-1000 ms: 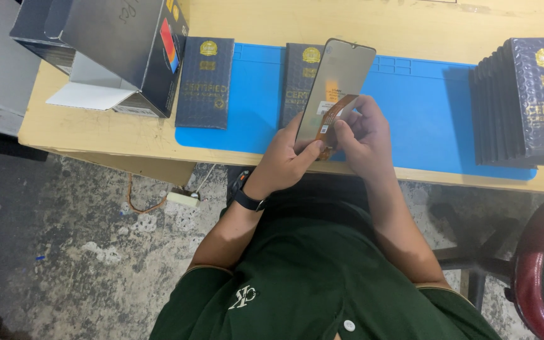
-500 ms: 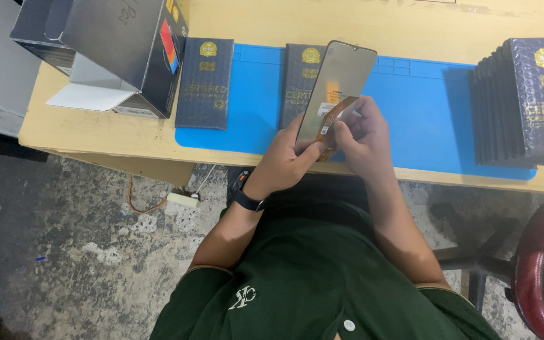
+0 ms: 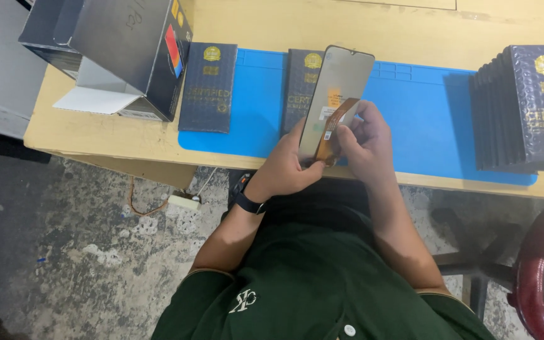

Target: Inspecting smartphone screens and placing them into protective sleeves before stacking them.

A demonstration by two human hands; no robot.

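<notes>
**Both hands gripping a phone screen panel above a blue mat**

A person in a dark green shirt is holding a phone screen panel point(image 3: 338, 94) tilted up over the near edge of the counter point(image 3: 360, 22), its back side facing the camera. The left hand point(image 3: 288, 165) is closing around the panel's lower end from below, thumb pressing its left edge. The right hand point(image 3: 363, 141) is sitting just right of the panel, its fingers pinching the orange flex ribbon point(image 3: 335, 126) that is hanging down the panel's back. A black wristband point(image 3: 247, 203) is circling the left wrist.

Beyond the hands, a blue mat point(image 3: 423, 113) is covering the counter. A dark flat box point(image 3: 302, 88) is lying on the mat directly behind the panel, partly hidden by it. A second dark flat box point(image 3: 208, 87) is lying further to the left of the hands, straddling the mat's left edge. Well to the left of that, an open grey carton point(image 3: 114, 53) is standing tipped on the counter's corner; its contents cannot be made out. Far to the right of the hands, a row of dark flat boxes point(image 3: 527, 107) is standing on edge, packed side by side.
</notes>
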